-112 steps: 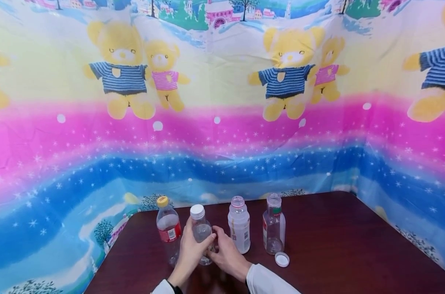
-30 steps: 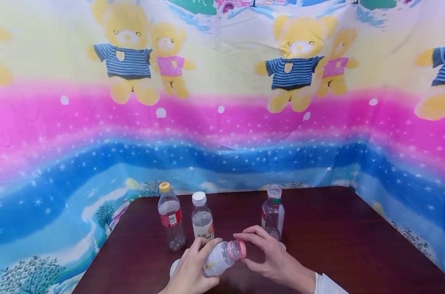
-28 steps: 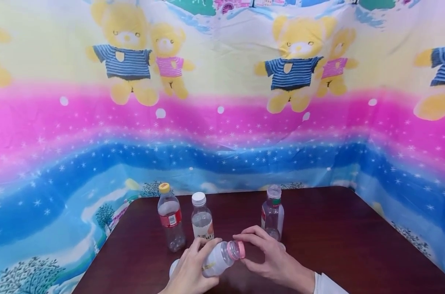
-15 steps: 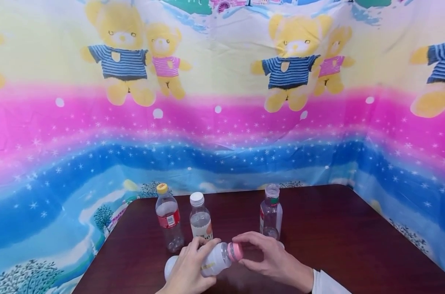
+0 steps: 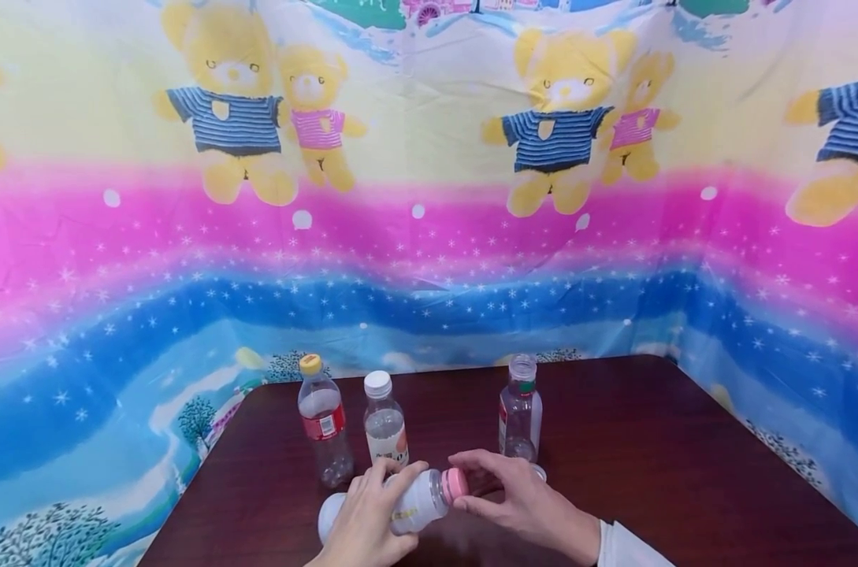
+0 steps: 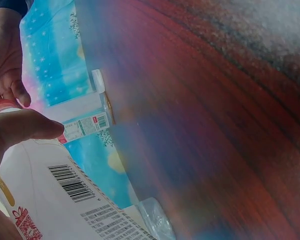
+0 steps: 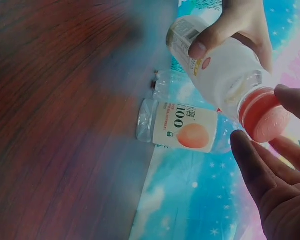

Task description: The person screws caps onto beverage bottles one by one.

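My left hand grips a white-sleeved plastic bottle round its body, tilted with its neck toward the right. A pink screw cap sits on the neck. Thumb and fingers of my right hand are curled about the cap from either side, fingertips right at its edge. In the right wrist view the cap looks level on the neck, with my left thumb across the label. A barcode shows on the bottle in the left wrist view.
Behind the left hand stand a yellow-capped bottle with a red label and a white-capped clear bottle. An uncapped clear bottle stands behind the right hand, a loose white cap partly hidden beside it. Patterned cloth lines the table's back.
Both hands have left the white-capped bottle, and the white-sleeved one was picked up and tilted. Its pink cap, askew at the mouth a second ago, now sits straighter and closer on the neck.
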Available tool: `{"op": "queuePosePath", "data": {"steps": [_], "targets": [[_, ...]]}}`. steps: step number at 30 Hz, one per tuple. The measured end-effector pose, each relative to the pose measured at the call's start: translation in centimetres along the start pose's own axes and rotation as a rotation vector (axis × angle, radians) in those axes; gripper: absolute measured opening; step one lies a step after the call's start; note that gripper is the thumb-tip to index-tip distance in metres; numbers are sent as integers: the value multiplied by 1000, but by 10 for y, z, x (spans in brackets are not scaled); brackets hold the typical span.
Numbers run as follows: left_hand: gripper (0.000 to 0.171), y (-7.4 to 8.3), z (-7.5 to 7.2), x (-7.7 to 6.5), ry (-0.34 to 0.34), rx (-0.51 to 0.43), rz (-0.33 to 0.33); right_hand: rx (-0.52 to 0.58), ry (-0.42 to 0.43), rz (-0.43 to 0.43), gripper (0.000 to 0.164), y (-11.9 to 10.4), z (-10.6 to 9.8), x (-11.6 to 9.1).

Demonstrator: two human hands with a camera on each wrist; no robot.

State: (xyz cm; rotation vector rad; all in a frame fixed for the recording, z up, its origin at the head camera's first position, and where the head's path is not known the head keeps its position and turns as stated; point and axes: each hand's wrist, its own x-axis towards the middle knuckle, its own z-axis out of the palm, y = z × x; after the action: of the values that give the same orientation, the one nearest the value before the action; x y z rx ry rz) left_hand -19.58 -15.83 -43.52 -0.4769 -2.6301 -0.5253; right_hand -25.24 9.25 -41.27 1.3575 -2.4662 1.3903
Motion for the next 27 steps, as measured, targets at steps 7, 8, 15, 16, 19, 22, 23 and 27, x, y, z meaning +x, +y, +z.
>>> {"op": "queuePosePath", "data": {"steps": [7, 8, 15, 16, 19, 22, 23, 27], "targets": [[83, -1, 0, 0, 22, 5, 24, 2, 0, -166, 43, 2, -2, -1], [83, -1, 0, 0, 28, 7, 28, -9, 1, -169, 42, 2, -2, -1], [80, 2, -2, -1, -28, -46, -28, -27, -23, -101, 40, 1, -3, -3], [80, 3, -1, 0, -40, -57, -39, -27, -31, -85, 40, 1, -3, -3], [78, 6, -1, 0, -52, -58, -61, -26, -48, -30, 41, 1, -4, -2], [79, 8, 0, 1, -37, -6, -44, -30, -44, 40, 41, 0, -4, -2], [79, 9, 1, 1, -36, 8, -41, -36, -34, 52, 41, 0, -4, -3], [79, 11, -1, 5, -67, -37, -52, -42, -6, 13, 43, 3, -6, -5]]}}
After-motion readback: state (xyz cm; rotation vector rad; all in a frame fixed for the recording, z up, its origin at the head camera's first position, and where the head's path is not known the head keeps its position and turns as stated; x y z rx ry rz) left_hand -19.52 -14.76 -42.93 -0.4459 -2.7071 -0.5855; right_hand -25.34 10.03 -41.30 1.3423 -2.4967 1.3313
